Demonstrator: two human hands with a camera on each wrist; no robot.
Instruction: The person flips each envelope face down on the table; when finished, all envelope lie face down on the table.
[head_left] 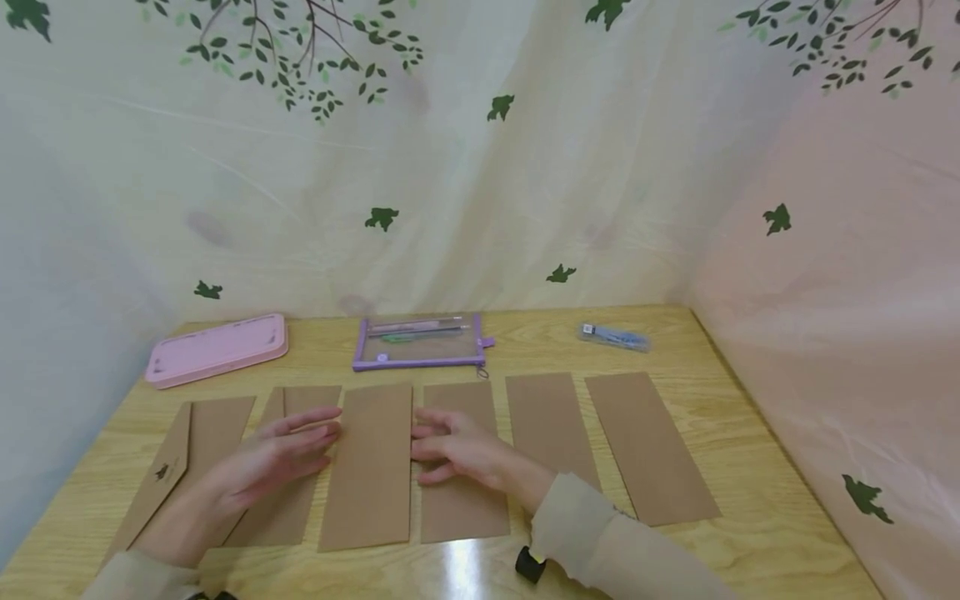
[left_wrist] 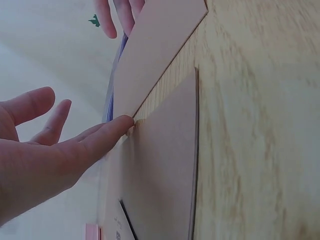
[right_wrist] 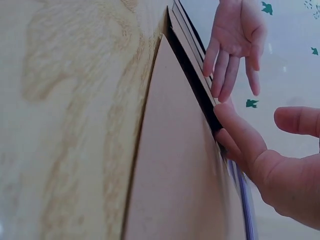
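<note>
Several brown kraft envelopes lie in a row on the wooden table. My left hand (head_left: pixel 273 458) hovers over the second envelope from the left (head_left: pixel 288 508), its fingers nearly straight and reaching to the left edge of the middle envelope (head_left: pixel 367 467). On the other side, my right hand (head_left: pixel 465 450) is over the neighbouring envelope (head_left: pixel 461 517), with its fingertips at the middle envelope's right edge. The left wrist view shows the left fingers (left_wrist: pixel 107 137) extended, holding nothing. In the right wrist view the right fingers (right_wrist: pixel 240 132) are loosely bent along an envelope edge; whether they touch it I cannot tell.
The leftmost envelope (head_left: pixel 213 442) shows a pointed flap with a dark print. Two more envelopes lie to the right, one the rightmost envelope (head_left: pixel 648 450). Behind stand a pink case (head_left: pixel 217 350), a purple-edged zip pouch (head_left: pixel 420 346) with pens and a blue packet (head_left: pixel 615 337).
</note>
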